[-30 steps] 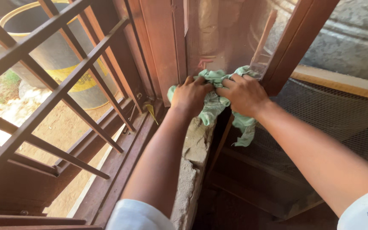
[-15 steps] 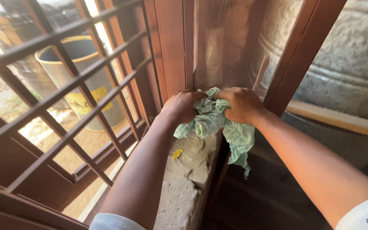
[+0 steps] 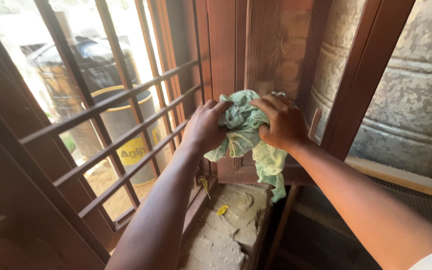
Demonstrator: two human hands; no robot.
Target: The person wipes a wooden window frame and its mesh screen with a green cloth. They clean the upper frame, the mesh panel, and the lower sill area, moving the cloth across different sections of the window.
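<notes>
**Both hands bunch a green cloth against a window screen**

Head view: the left hand (image 3: 205,129) and the right hand (image 3: 282,122) both grip a crumpled pale-green cloth (image 3: 244,131), fingers curled into its folds from either side. The cloth is pressed against the lower part of a fine mesh screen panel (image 3: 281,45) set in a reddish-brown wooden window frame (image 3: 223,50); a loose tail of it hangs down past the frame's bottom rail.

Below the hands lies a rough, dusty stone sill (image 3: 226,235) with two small yellow leaf scraps (image 3: 222,210) on it. As a judgement, the wiping looks to be under way rather than finished: the cloth sits low on the screen, the mesh above shows no clear sign either way, and the sill carries grit and debris.

To the left, brown metal window bars (image 3: 126,100) cross the opening, with a dark drum with a yellow band (image 3: 126,140) outside. A grey mottled wall (image 3: 411,90) stands at right.
</notes>
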